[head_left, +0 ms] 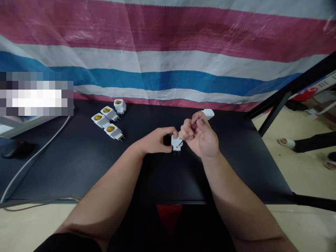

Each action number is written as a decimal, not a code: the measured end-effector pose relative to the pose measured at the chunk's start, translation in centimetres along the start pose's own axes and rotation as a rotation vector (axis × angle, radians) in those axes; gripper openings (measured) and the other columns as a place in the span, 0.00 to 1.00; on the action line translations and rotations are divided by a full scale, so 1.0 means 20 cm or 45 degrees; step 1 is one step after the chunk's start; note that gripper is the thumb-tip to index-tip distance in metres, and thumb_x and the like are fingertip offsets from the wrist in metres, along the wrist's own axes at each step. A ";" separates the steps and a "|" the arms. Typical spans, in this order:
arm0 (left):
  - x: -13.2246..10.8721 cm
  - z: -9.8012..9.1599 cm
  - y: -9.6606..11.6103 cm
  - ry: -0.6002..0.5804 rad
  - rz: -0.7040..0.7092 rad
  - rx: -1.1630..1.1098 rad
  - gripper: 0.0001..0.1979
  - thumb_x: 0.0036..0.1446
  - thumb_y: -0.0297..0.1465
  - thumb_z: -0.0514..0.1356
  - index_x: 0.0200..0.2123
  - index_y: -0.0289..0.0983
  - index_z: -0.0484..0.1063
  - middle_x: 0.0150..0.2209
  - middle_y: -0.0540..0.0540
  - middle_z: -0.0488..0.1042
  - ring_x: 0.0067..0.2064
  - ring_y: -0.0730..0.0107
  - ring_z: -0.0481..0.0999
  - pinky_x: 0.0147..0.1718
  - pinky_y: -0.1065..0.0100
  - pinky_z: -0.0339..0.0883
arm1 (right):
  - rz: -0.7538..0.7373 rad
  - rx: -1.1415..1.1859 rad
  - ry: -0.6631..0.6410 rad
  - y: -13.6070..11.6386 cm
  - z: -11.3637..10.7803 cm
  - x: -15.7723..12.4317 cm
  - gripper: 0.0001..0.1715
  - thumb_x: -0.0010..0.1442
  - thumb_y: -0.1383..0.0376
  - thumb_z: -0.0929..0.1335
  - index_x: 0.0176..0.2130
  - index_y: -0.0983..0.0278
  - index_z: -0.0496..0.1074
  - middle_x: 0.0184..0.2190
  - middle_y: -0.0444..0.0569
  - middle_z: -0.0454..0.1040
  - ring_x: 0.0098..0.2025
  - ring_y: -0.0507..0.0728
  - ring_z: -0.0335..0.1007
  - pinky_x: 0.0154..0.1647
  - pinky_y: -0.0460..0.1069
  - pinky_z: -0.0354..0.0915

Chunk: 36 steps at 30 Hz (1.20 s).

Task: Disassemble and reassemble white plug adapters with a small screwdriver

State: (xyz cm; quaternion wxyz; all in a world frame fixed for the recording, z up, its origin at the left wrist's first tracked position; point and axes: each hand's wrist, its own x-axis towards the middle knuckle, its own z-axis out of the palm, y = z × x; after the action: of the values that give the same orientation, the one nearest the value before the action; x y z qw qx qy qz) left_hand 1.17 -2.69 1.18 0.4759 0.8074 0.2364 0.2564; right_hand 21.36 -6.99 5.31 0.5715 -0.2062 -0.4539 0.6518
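My left hand pinches a white plug-in lamp socket between thumb and fingers, on the black table. The socket lies with its back upward, and its two metal prongs point toward me. My right hand is closed around the dark reddish handle of a screwdriver. Its thin shaft slants down to the back of the socket, near the prong end; whether the tip sits in a screw is too small to tell. Just beyond my right hand lies another white piece, partly hidden by the fingers.
Several white lamp sockets with brassy insides, one a front socket, lie left of my hands. A black mouse and a pale cable are at far left. A striped sheet hangs behind the table. Another person's leg shows at right.
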 end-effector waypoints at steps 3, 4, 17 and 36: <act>0.00 0.00 0.00 0.002 -0.011 -0.045 0.22 0.50 0.23 0.65 0.50 0.38 0.75 0.45 0.48 0.79 0.45 0.63 0.78 0.44 0.64 0.70 | -0.020 -0.008 -0.062 0.00 0.01 -0.01 0.19 0.68 0.51 0.73 0.38 0.55 0.61 0.24 0.37 0.63 0.24 0.51 0.50 0.29 0.50 0.53; 0.00 0.00 0.00 0.001 -0.006 -0.046 0.23 0.50 0.23 0.66 0.51 0.38 0.75 0.45 0.47 0.80 0.45 0.63 0.79 0.44 0.64 0.71 | -0.022 -0.011 -0.074 0.00 0.01 -0.01 0.19 0.68 0.51 0.73 0.38 0.55 0.61 0.24 0.37 0.63 0.24 0.51 0.51 0.30 0.50 0.53; 0.02 0.00 0.00 0.003 0.057 0.094 0.18 0.48 0.21 0.65 0.44 0.37 0.80 0.43 0.47 0.81 0.43 0.63 0.79 0.46 0.63 0.72 | -0.131 -0.140 -0.287 0.07 -0.01 -0.04 0.09 0.77 0.58 0.67 0.44 0.56 0.62 0.30 0.39 0.68 0.27 0.51 0.57 0.32 0.50 0.56; 0.02 0.01 0.00 0.020 0.005 -0.003 0.25 0.47 0.23 0.67 0.51 0.37 0.78 0.45 0.46 0.81 0.42 0.63 0.79 0.42 0.65 0.72 | -0.385 -0.751 0.076 0.01 -0.08 -0.06 0.12 0.65 0.59 0.79 0.39 0.56 0.74 0.38 0.45 0.70 0.35 0.55 0.70 0.34 0.53 0.71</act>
State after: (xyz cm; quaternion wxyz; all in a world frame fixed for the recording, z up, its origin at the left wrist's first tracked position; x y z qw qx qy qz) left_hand 1.47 -2.55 1.15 0.4745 0.8053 0.2383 0.2638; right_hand 22.79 -7.48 4.10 0.5906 -0.3120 -0.6315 0.3938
